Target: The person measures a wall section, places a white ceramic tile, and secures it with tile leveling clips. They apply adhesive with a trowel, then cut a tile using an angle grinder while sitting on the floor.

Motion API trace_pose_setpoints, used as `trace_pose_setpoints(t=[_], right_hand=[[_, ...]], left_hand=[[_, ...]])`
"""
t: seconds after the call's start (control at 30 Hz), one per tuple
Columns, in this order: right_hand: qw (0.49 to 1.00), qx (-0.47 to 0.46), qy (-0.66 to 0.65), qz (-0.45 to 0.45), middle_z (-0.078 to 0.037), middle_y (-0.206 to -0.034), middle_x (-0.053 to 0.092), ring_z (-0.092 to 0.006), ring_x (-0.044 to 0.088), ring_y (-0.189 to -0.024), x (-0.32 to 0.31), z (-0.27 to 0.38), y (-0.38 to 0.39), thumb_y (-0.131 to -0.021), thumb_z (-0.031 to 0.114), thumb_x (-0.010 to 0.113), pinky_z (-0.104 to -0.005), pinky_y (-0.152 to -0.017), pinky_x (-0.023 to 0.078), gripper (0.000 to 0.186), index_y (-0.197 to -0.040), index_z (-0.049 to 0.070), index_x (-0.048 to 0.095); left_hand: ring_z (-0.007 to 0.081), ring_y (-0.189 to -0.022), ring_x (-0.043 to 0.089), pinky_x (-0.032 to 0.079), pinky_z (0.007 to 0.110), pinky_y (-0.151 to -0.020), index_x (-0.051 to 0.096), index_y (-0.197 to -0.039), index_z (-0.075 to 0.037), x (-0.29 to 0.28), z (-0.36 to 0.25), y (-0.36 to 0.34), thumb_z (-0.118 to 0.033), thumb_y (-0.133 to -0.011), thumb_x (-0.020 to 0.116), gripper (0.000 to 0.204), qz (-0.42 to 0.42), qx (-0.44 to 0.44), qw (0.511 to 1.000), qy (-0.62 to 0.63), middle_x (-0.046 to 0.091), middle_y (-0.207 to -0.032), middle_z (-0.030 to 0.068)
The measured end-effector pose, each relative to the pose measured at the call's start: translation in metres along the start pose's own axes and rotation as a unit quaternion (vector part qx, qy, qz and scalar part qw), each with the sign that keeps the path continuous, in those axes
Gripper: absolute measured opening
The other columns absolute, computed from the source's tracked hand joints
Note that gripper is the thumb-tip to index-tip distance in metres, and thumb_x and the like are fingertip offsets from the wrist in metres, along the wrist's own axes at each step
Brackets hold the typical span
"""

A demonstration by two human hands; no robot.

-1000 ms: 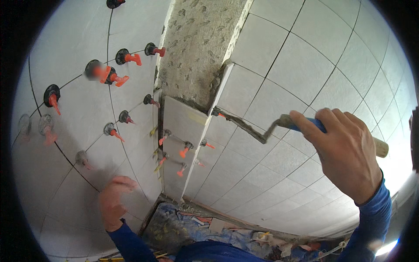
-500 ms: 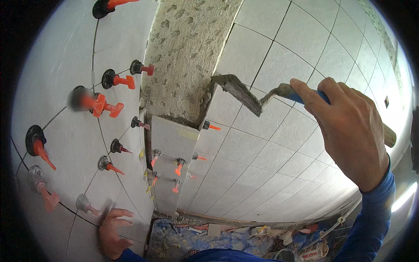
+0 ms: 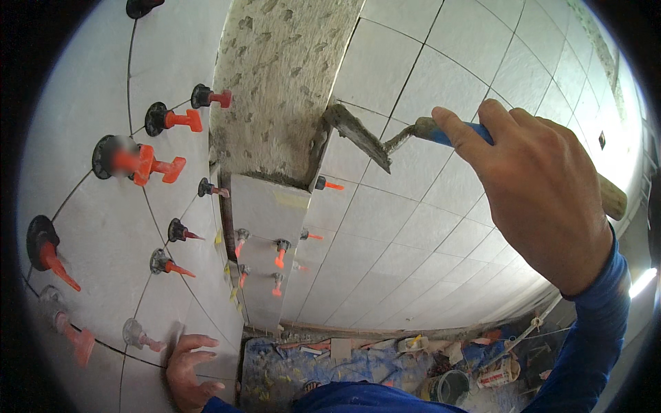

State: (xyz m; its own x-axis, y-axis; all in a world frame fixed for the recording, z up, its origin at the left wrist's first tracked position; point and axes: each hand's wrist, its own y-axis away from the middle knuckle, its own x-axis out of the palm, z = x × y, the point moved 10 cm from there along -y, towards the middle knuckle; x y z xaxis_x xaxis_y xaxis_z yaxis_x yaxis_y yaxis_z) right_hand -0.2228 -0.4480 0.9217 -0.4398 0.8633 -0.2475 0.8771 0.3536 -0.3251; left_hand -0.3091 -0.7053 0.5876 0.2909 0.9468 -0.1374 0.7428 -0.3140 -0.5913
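My right hand [image 3: 540, 189] grips a mortar-smeared trowel by its blue and tan handle [image 3: 454, 134]. The trowel blade [image 3: 358, 138] reaches to the edge between a rough, unfinished cement strip [image 3: 275, 82] and the right-hand tiled wall [image 3: 385, 62]. My left hand [image 3: 193, 372] is low against the left tiled surface [image 3: 82, 193], its fingers bent and apart, holding nothing. Orange-and-black tile levelling clips [image 3: 175, 118] stud the joints of the left surface. More small clips [image 3: 281, 251] sit on a short tiled section [image 3: 265, 199] below the cement strip.
Below, the floor has a crumpled blue sheet [image 3: 275, 365], scraps and debris. A bucket [image 3: 447, 385] and a white bag [image 3: 496, 372] lie at the lower right, near a pole [image 3: 523, 334] with cord on it. A bright light tube [image 3: 642, 282] shows at the right edge.
The trowel and my right hand have risen, the blade now higher along the cement strip's edge. My left hand has moved down along the left tiles. The camera view has shifted.
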Motion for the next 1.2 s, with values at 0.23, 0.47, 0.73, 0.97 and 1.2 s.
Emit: trace_pose_setpoints(t=[0.23, 0.47, 0.73, 0.97, 1.2], right_hand=[[0.999, -0.004, -0.004, 0.053, -0.01, -0.086, 0.063, -0.0146, 0.061, -0.069, 0.008, 0.011, -0.001, -0.091, -0.005, 0.064, -0.0306, -0.061, 0.055, 0.047, -0.136, 0.009, 0.066], [0.997, -0.019, -0.027, 0.066, -0.01, -0.087, 0.063, -0.0144, 0.06, -0.068, 0.019, 0.021, 0.002, -0.091, -0.005, 0.064, -0.0308, -0.06, 0.055, 0.05, -0.138, 0.008, 0.064], [0.992, -0.024, -0.069, 0.103, -0.012, -0.089, 0.064, -0.0161, 0.06, -0.065, 0.032, 0.029, 0.003, -0.091, -0.004, 0.064, -0.032, -0.058, 0.055, 0.048, -0.138, 0.006, 0.063], [0.977, -0.038, -0.149, 0.148, -0.014, -0.091, 0.066, -0.019, 0.065, -0.065, 0.052, 0.038, 0.005, -0.091, -0.004, 0.063, -0.0332, -0.058, 0.056, 0.046, -0.136, 0.004, 0.063], [0.967, -0.067, -0.207, 0.135, -0.016, -0.09, 0.069, -0.02, 0.064, -0.057, 0.072, 0.044, 0.005, -0.091, -0.003, 0.062, -0.0317, -0.055, 0.056, 0.043, -0.133, 0.003, 0.064]], left_hand=[[0.0355, -0.108, 0.065, 0.05, 0.05, -0.095, 0.068, -0.1, -0.001, -0.002, 0.003, 0.002, -0.052, -0.074, 0.086, 0.06, -0.012, -0.002, 1.0, 0.022, 0.068, -0.113, 0.0203], [0.0362, -0.109, 0.064, 0.05, 0.05, -0.096, 0.066, -0.097, -0.001, 0.0, 0.009, 0.003, -0.051, -0.073, 0.087, 0.059, 0.018, 0.002, 1.0, 0.0, 0.068, -0.112, 0.02], [0.0368, -0.109, 0.064, 0.049, 0.051, -0.095, 0.066, -0.094, 0.0, 0.0, 0.01, 0.004, -0.055, -0.074, 0.086, 0.062, -0.001, -0.007, 1.0, 0.017, 0.067, -0.113, 0.0195], [0.0349, -0.111, 0.064, 0.049, 0.049, -0.096, 0.066, -0.102, -0.002, 0.004, 0.002, 0.0, -0.053, -0.079, 0.085, 0.06, 0.067, 0.028, 0.997, -0.038, 0.068, -0.113, 0.0201], [0.0234, -0.089, 0.067, 0.053, 0.037, -0.078, 0.071, -0.111, -0.001, 0.09, 0.01, -0.067, -0.019, -0.082, 0.084, 0.037, -0.044, -0.018, 0.991, 0.124, 0.07, -0.097, 0.0119]])
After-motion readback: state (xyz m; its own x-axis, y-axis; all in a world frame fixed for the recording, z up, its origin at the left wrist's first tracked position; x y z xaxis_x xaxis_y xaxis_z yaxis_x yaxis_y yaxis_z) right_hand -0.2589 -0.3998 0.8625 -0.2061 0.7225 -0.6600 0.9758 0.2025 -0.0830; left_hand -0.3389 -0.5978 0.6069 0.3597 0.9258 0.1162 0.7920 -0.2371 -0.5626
